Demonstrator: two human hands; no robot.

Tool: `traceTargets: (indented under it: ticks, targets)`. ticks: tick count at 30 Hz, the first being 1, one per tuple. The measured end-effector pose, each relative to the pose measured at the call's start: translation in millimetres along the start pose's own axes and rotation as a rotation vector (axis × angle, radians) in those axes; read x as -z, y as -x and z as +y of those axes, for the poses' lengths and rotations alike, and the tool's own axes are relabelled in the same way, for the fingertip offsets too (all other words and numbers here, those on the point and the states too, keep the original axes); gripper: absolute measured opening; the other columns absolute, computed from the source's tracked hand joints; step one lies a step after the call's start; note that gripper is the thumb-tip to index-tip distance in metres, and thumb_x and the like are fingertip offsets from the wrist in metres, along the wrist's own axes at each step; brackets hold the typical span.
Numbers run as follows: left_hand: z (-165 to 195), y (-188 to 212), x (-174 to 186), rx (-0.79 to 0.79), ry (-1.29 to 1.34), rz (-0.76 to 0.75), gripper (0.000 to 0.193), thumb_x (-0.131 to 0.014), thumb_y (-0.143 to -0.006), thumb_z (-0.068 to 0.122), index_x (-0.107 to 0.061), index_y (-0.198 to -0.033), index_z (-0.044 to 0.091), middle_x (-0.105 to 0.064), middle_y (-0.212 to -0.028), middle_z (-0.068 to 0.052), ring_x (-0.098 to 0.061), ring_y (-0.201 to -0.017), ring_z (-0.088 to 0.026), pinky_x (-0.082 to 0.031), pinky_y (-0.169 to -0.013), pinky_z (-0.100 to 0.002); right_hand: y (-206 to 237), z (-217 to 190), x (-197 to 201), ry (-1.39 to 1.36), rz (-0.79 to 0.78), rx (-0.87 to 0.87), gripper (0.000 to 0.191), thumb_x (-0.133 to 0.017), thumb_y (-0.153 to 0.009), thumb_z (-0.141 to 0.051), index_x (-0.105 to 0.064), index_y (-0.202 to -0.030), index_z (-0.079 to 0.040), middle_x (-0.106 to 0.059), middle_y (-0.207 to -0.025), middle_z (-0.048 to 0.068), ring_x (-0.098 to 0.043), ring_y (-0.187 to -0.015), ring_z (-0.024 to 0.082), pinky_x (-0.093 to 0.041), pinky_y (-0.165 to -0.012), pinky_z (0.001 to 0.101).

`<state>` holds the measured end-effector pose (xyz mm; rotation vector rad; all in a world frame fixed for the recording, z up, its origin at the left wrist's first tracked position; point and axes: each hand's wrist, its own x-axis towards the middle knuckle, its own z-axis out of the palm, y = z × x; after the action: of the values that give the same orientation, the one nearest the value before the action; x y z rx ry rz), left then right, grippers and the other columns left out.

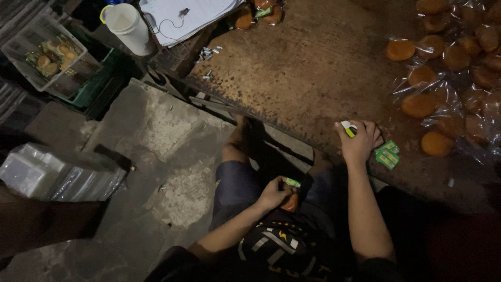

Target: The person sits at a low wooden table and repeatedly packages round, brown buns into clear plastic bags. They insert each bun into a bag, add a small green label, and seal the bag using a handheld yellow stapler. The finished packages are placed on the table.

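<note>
Head view: my right hand (360, 140) grips a small stapler (348, 128) at the table's (313, 68) near edge; my left hand (274, 194) pinches a green-labelled bun (290, 198) over my lap. Many bagged buns (449, 78) already lie at the right edge; green labels (387, 154) remain.

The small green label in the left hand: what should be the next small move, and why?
Probably bring the stapler in the right hand down to the lap. The left hand pinches the green label onto a bagged round cake there, apart from the stapler.
</note>
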<state>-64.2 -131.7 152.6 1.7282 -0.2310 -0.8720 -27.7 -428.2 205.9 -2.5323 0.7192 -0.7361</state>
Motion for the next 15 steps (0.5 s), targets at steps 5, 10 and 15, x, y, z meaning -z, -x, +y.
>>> traceTargets:
  ticks: [5, 10, 15]
  targets:
    - [-22.0, -10.1, -1.5, -0.088, -0.001, -0.006, 0.037, -0.072, -0.090, 0.013, -0.061, -0.122, -0.001, -0.073, -0.110, -0.011, -0.070, -0.102, -0.019, -0.054, -0.095, -0.032, -1.4, 0.2, -1.0, 0.047, -0.021, -0.016, 0.047, -0.084, -0.090, -0.052, -0.077, -0.108, -0.009, -0.054, -0.124, 0.010, -0.040, -0.128, 0.035, -0.022, -0.111, 0.0544]
    - [-46.0, -25.5, -6.3, -0.148, 0.119, -0.051, 0.036, -0.072, -0.089, 0.012, -0.059, -0.120, -0.002, -0.074, -0.109, -0.010, -0.072, -0.102, -0.016, -0.056, -0.094, -0.032, -1.1, 1.8, -2.8, 0.008, -0.014, -0.027, 0.045, -0.084, -0.091, -0.051, -0.076, -0.108, -0.010, -0.054, -0.124, 0.009, -0.043, -0.127, 0.034, -0.026, -0.113, 0.0529]
    - [-46.2, -24.1, -6.6, -0.067, 0.079, -0.014, 0.042, -0.079, -0.088, 0.021, -0.060, -0.120, -0.001, -0.073, -0.106, -0.010, -0.070, -0.095, -0.017, -0.055, -0.088, -0.032, -0.7, 2.5, -2.1, 0.012, -0.002, -0.001, 0.044, -0.085, -0.091, -0.049, -0.076, -0.108, -0.009, -0.054, -0.124, 0.010, -0.043, -0.126, 0.034, -0.028, -0.110, 0.0531]
